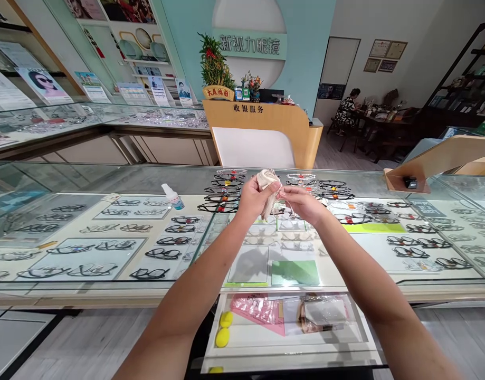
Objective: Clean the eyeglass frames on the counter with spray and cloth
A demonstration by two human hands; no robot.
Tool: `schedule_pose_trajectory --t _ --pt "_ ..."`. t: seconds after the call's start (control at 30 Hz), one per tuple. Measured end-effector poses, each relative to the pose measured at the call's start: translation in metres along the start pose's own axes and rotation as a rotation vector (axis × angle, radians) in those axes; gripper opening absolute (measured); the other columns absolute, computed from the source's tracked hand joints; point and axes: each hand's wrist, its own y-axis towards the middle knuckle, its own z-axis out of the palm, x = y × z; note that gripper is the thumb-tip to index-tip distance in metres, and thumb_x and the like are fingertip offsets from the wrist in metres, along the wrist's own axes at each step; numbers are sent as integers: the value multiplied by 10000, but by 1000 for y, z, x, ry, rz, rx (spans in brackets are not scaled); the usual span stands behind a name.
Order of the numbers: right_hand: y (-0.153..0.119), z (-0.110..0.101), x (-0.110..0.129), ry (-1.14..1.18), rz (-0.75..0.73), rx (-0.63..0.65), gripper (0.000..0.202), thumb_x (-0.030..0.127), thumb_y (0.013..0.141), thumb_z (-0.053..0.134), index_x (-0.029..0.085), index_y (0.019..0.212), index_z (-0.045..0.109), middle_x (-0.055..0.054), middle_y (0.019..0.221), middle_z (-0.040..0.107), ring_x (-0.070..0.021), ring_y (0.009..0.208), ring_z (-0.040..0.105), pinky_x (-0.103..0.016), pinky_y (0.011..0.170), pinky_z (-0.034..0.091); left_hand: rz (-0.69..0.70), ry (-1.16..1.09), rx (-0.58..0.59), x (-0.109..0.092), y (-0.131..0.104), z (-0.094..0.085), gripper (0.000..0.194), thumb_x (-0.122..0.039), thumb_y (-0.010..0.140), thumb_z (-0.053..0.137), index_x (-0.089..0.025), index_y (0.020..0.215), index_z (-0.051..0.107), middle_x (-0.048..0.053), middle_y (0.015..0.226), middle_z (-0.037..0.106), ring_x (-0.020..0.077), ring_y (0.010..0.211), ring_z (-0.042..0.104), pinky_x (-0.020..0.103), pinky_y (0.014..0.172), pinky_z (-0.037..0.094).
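Both hands are held together above the glass display counter [248, 266]. My left hand [253, 196] is closed around a crumpled cream cleaning cloth [268, 180], its thumb pressed on the folds. My right hand [302, 203] pinches a pair of thin-framed eyeglasses [292, 211] beside the cloth; a slender pale temple hangs below the fingers, and the rest is hidden by the cloth and hands. To the left, a small spray bottle [173, 196] with a white cap and bluish liquid stands on the counter.
Rows of eyeglasses [222, 198] lie just beyond my hands, with more frames [163, 254] inside the counter. Below, an open drawer [364, 345] holds yellow round cases [222, 338] and plastic packets [325, 311]. A wooden stand [436, 163] is at right. One person [347, 108] sits far back.
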Motion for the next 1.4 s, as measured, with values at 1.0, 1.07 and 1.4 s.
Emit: schedule_pose_trajectory --t 1.0,1.07,1.4 --pt "-4 8 0 80 8 96 412 542 707 1016 207 871 843 -48 879 765 -188 842 683 -348 881 558 -18 7 19 -7 -4 1 549 -526 623 1049 -173 903 736 20 769 768 146 608 653 263 597 535" --pt "-5 11 0 90 9 113 416 540 718 1014 205 884 833 -48 886 771 -186 846 696 -347 905 561 10 10 -42 -4 -4 3 541 -592 676 1005 -177 888 729 12 727 739 135 574 625 258 565 498" --pt "-3 18 -5 76 8 97 425 540 709 1023 205 885 828 -21 885 763 -166 856 669 -313 881 536 105 59 -208 6 -1 0 539 -660 770 931 -196 723 661 -27 635 603 103 573 524 235 542 431"
